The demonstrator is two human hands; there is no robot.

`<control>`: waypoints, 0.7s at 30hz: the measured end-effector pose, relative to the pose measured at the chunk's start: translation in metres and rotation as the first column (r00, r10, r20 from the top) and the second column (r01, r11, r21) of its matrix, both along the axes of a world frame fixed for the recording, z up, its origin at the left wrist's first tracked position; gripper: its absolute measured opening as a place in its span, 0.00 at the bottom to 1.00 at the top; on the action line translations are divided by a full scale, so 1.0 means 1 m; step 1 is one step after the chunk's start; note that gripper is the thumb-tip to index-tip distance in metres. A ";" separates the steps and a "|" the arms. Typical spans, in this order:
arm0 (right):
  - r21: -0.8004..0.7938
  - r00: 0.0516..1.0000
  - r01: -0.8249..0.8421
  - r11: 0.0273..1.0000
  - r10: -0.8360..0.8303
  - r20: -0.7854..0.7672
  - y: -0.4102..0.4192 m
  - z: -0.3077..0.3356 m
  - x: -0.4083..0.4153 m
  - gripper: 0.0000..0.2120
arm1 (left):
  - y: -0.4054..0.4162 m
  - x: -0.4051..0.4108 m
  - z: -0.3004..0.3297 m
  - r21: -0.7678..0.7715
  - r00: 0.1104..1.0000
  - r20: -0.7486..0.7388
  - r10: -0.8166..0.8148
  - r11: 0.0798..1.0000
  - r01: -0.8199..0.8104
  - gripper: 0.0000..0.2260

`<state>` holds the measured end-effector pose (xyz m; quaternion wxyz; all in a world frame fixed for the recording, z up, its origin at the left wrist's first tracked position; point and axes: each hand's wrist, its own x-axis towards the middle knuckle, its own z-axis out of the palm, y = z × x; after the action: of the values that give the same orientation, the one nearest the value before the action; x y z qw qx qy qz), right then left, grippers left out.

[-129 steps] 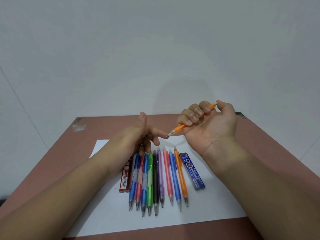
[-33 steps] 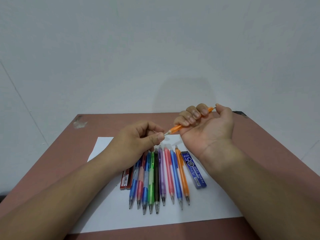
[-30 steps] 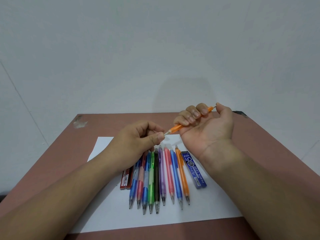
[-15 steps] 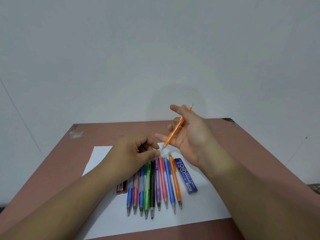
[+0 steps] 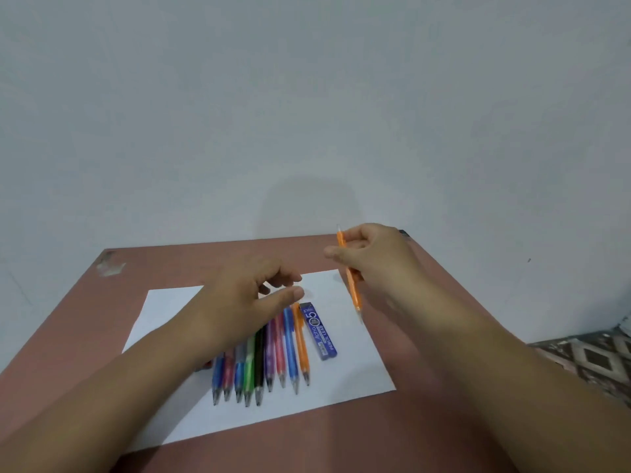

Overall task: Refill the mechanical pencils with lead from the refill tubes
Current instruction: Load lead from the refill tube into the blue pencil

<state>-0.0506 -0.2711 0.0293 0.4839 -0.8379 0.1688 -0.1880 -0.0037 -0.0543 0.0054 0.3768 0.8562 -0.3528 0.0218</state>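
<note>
Pale wall fills most of the view, and below it a reddish-brown table [image 5: 426, 285] carries a white sheet of paper [image 5: 164, 312] under your hands.

Your right hand [image 5: 372, 257] holds an orange mechanical pencil [image 5: 351, 281] in curled fingers, lifted off the paper. It hangs nearly upright, cap end up beside your knuckles and writing tip down toward the sheet.

Your left hand [image 5: 249, 295] hovers just to the left of it, fingers loosely curled with thumb and forefinger drawn near each other. Motion blur hides whether they pinch a lead or a cap, so I cannot tell if that hand holds anything.

Beneath and nearer you than your left hand lies the row of pencils [image 5: 263, 363], side by side, tips pointing toward you. The blue lead refill tube [image 5: 319, 331] lies flat just right of that row, below the gap between your hands and touching neither. A sliver of red shows under your left forearm, too hidden to name.

You seem to be mid-way through handling this one orange pencil; whether it is filled cannot be read. If it is done, your next move is to lay it down apart from the row and take another. If not, you need the cap end turned to your left fingers and the blue tube picked up and opened, with the thin lead guided gently.
</note>
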 end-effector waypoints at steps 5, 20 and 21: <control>0.015 0.999 -0.015 1.000 0.015 -0.043 -0.045 0.005 -0.023 0.12 | -0.035 -0.021 0.012 0.204 0.987 0.091 -0.130 0.973 0.109 0.13; -0.439 0.983 0.126 0.890 -0.171 -0.064 -0.119 -0.033 -0.078 0.20 | -0.145 -0.047 -0.014 0.397 0.930 0.231 -0.287 0.900 0.179 0.20; -0.437 0.982 0.123 0.891 -0.174 -0.077 -0.121 -0.035 -0.079 0.18 | -0.150 -0.048 -0.015 0.403 0.928 0.239 -0.287 0.899 0.174 0.20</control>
<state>-0.1299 -0.3924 -0.0062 0.2606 -0.9179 0.2141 -0.2090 -0.0522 -0.2039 -0.0095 0.1498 0.8511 -0.5019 0.0351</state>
